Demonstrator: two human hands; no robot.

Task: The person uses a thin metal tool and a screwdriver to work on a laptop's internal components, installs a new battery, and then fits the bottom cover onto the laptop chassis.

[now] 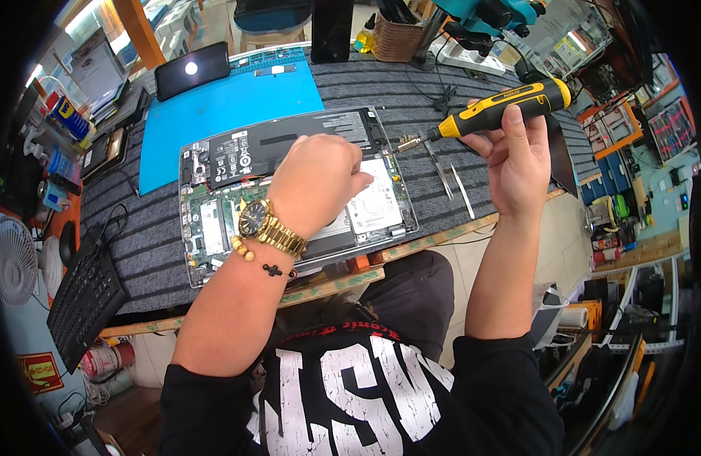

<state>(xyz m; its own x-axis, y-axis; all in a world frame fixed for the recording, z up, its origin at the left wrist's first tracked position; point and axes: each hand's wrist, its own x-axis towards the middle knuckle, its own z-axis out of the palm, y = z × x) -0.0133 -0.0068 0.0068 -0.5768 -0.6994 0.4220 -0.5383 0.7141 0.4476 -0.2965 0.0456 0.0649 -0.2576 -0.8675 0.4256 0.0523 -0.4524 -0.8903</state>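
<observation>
An opened laptop lies on the striped mat, its inner parts bared. Along its far side runs a black battery, and a green circuit board shows at the left. Over the middle of the laptop is my left hand, its fingers curled beside the silver hard drive; whatever they pinch is hidden. My right hand grips a yellow and black electric screwdriver, held up right of the laptop. Its tip points left, toward small screws by the laptop's far right corner.
Two tweezers lie right of the laptop. A blue work mat spreads behind it, with a phone propped at its far left. A keyboard sits at the left edge, a wicker basket at the back, and a microscope at the back right.
</observation>
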